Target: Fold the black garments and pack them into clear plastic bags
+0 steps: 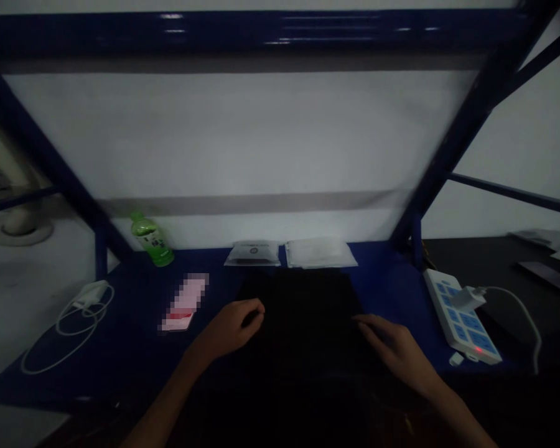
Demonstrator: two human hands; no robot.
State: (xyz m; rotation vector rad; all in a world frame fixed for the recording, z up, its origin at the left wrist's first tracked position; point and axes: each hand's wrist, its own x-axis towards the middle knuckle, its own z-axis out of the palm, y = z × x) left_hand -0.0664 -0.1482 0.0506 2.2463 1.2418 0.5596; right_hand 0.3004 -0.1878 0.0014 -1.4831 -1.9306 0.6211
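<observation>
I have the dark cloth laid out on the blue surface, centred, its far edge toward 12 o'clock near 2 packets. My left hand curls at its 9 o'clock edge, thumb and finger nearly closed; my right hand reaches its 3 o'clock edge, fingers extended. I can't tell whether either grip pinches fabric. Handling both edges calls for matched grips.
</observation>
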